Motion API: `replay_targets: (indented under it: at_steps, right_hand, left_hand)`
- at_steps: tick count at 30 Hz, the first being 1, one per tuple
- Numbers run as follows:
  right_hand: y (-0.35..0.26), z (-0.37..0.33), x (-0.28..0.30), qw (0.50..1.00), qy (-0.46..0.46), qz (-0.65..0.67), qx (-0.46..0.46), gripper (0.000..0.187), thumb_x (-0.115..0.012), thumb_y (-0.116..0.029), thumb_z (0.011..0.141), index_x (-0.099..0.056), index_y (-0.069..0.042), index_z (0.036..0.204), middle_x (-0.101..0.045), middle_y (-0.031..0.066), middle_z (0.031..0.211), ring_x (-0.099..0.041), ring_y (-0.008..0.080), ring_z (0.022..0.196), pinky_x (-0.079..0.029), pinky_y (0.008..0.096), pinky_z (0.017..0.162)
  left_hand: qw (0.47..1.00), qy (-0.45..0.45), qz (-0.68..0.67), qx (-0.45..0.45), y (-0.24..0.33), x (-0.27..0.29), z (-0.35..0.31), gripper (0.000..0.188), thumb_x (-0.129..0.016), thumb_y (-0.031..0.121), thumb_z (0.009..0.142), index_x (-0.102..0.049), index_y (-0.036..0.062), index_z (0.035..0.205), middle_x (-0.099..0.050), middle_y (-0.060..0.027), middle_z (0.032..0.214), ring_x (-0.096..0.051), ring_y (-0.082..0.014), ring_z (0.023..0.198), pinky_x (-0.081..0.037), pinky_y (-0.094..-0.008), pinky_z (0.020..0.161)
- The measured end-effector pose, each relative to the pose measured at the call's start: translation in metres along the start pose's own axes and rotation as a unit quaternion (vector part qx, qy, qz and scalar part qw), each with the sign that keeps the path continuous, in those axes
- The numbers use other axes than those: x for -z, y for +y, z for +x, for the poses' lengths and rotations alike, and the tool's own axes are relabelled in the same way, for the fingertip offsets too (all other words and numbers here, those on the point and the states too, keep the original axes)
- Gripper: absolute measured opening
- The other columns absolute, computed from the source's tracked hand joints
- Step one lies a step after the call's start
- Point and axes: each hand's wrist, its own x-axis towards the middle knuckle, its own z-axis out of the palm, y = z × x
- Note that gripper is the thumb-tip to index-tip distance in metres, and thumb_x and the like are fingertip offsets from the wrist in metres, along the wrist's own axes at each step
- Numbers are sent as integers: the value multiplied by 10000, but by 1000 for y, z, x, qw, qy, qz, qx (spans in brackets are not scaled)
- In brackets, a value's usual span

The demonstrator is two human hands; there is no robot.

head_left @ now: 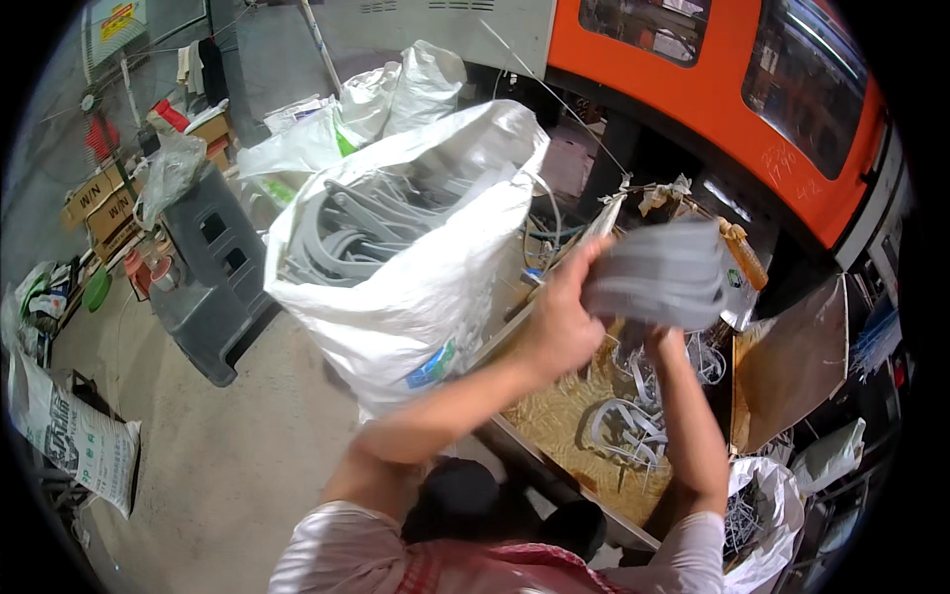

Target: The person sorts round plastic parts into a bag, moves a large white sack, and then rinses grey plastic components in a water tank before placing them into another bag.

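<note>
A bundle of grey curved plastic pieces (658, 277), smeared by motion, is held up between my two hands over a bin. My left hand (562, 322) grips its left end, thumb and fingers around the edge. From below, my right hand (665, 342) is closed on the lower side of the bundle, its fingers mostly hidden. To the left stands a large white woven sack (396, 297) with many similar grey curved pieces (361, 233) inside. Beneath my hands, the bin (539, 401) has a yellowish-brown bottom with loose thin grey plastic strips (628, 431) lying in it.
An orange machine (683, 94) with windows rises at the back right. A brown board (797, 361) leans beside the bin, above a white sack of grey scraps (762, 520). A dark grey plastic step stool (213, 282) stands left, with a printed sack (79, 436) on the floor.
</note>
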Motion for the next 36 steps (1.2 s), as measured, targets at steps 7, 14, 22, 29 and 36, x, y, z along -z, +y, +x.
replay_targets:
  at_steps: [7, 14, 22, 29, 36]
  right_hand:
    - [-147, 108, -86, 984, 41, 33, 173, 263, -572, -246, 860, -528, -1, 947, -565, 79, 780, -544, 163, 621, -473, 293, 549]
    - [-193, 178, -140, 975, -53, 163, 144, 303, -628, -271, 820, -543, -11, 953, -576, 84, 789, -541, 167, 581, -483, 317, 525]
    - [-183, 222, -182, 951, -266, 57, 147, 177, -590, -144, 814, -598, 7, 905, -593, 83, 761, -570, 166, 606, -490, 294, 570]
    - [-136, 244, -209, 790, -418, -365, 263, 318, -583, -120, 766, -610, -13, 1065, -640, 78, 937, -613, 199, 813, -498, 313, 703]
    - [-86, 244, -238, 666, -243, -621, 335, 421, -648, -283, 749, -602, -28, 1081, -641, 102, 974, -613, 204, 862, -489, 331, 726]
  left_hand:
    - [990, -29, -112, -85, 22, 139, 117, 586, -586, 148, 814, -311, 53, 1322, -518, -95, 1155, -507, -169, 1027, -416, -302, 861]
    - [730, -333, 585, 118, -52, 242, 176, 305, -609, 359, 785, -685, 114, 950, -446, -151, 1315, -399, -368, 1202, -369, -439, 963]
    - [770, -207, 571, 193, -184, 285, 205, 294, -605, 104, 725, -643, 87, 1016, -509, -205, 1222, -488, -346, 1140, -409, -427, 927]
    - [823, -213, 475, 229, -137, 304, 228, 371, -566, -2, 719, -624, 40, 1084, -620, -128, 976, -566, -224, 834, -475, -340, 737]
    - [756, -223, 615, -9, -115, 270, 199, 415, -618, 201, 789, -567, 46, 1170, -492, -247, 1229, -442, -345, 1188, -353, -361, 985]
